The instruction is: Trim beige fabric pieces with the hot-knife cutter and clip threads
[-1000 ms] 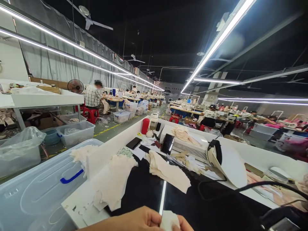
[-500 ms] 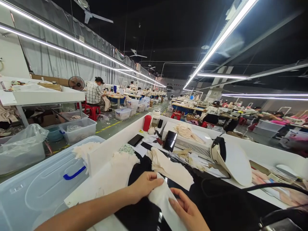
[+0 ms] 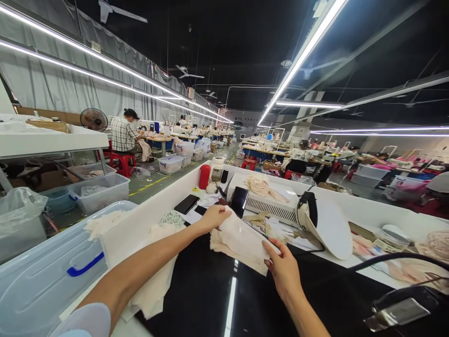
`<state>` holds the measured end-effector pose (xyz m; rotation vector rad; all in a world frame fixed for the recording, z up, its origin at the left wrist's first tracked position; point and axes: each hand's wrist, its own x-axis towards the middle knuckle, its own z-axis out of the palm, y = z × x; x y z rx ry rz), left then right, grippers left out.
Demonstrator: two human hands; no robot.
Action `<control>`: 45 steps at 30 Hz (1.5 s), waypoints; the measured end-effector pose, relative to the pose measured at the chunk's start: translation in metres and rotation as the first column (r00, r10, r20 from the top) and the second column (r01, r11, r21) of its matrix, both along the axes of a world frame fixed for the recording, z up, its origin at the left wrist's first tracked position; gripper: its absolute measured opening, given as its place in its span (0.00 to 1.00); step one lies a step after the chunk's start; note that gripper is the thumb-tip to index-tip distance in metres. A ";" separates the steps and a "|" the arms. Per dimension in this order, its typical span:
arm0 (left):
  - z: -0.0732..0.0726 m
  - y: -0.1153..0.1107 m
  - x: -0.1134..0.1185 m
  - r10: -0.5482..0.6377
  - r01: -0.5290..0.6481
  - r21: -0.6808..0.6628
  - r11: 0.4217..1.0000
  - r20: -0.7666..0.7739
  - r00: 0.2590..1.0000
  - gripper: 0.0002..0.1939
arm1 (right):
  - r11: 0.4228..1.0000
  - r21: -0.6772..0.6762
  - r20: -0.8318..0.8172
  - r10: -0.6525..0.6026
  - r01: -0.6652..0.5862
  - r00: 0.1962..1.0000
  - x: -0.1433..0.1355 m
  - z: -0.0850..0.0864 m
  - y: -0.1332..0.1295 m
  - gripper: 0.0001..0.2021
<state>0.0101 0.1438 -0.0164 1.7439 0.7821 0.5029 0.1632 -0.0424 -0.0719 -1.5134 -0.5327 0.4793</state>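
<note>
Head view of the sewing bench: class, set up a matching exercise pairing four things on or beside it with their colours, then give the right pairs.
Things:
1. cylinder container
2. bin lid handle
3. fabric piece held by the left hand and right hand
4. flat phone

Colours:
A. cream
B. black
C. red
D. blue

Pairs: 1-C, 2-D, 3-A, 4-B

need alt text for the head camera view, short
Both hands lay a cream fabric piece on a pile on a black worktable: left hand at its far end, right hand at its near edge. Behind sit a phone, a red bottle and a long sewing hall.
</note>
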 end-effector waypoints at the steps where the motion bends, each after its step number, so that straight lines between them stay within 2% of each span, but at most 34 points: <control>1: -0.005 0.004 0.002 0.008 -0.008 0.006 1.000 -0.035 0.999 0.16 | 1.000 -0.007 0.030 -0.021 0.021 0.999 0.006 -0.004 0.007 0.37; 6: -0.035 0.013 -0.001 0.068 -0.064 0.030 0.997 -0.159 0.985 0.19 | 0.991 -0.125 0.268 -0.004 0.038 0.963 0.029 -0.029 0.031 0.28; 10: -0.051 0.011 -0.005 0.076 -0.078 0.002 0.997 -0.213 0.974 0.19 | 0.975 -0.217 0.487 0.070 0.043 0.871 0.036 -0.042 0.031 0.19; 14: -0.053 0.011 -0.007 0.064 -0.062 0.014 0.998 -0.241 0.968 0.19 | 0.959 -0.266 0.646 0.100 0.100 0.756 0.038 -0.046 0.026 0.21; 18: -0.043 0.013 -0.015 0.110 -0.073 0.172 0.982 -0.214 0.971 0.19 | 0.948 -0.242 0.777 0.061 0.208 0.626 0.029 -0.041 0.023 0.25; 22: -0.024 0.003 -0.021 0.134 -0.070 0.457 0.887 -0.109 0.985 0.14 | 0.975 -0.187 0.872 0.107 0.123 0.477 0.012 -0.038 0.026 0.25; 25: -0.016 -0.009 -0.018 0.014 0.049 0.616 0.786 -0.098 0.995 0.13 | 0.984 -0.175 0.914 0.156 0.018 0.375 0.004 -0.049 0.030 0.25; 28: -0.023 -0.016 -0.012 -0.117 0.201 0.695 0.691 -0.168 0.979 0.16 | 0.984 -0.176 0.960 0.175 -0.015 0.220 0.007 -0.075 0.035 0.25; 31: -0.041 -0.016 -0.011 -0.176 0.317 0.704 0.635 -0.267 0.947 0.20 | 0.985 -0.170 0.979 0.165 0.037 0.119 0.016 -0.104 0.038 0.28; 34: -0.062 -0.014 -0.015 -0.187 0.371 0.688 0.624 -0.330 0.925 0.23 | 0.976 -0.205 0.976 0.198 0.079 0.088 0.025 -0.118 0.038 0.29; 38: -0.077 -0.014 -0.018 -0.183 0.374 0.673 0.638 -0.340 0.923 0.26 | 0.966 -0.241 0.970 0.235 0.093 0.069 0.031 -0.120 0.038 0.28; 41: -0.075 -0.016 -0.017 -0.194 0.374 0.661 0.650 -0.331 0.923 0.27 | 0.968 -0.238 0.971 0.235 0.075 0.042 0.032 -0.118 0.038 0.29; 45: -0.058 -0.016 -0.022 -0.199 0.337 0.669 0.663 -0.277 0.940 0.26 | 0.963 -0.266 0.964 0.266 0.028 0.026 0.035 -0.114 0.034 0.31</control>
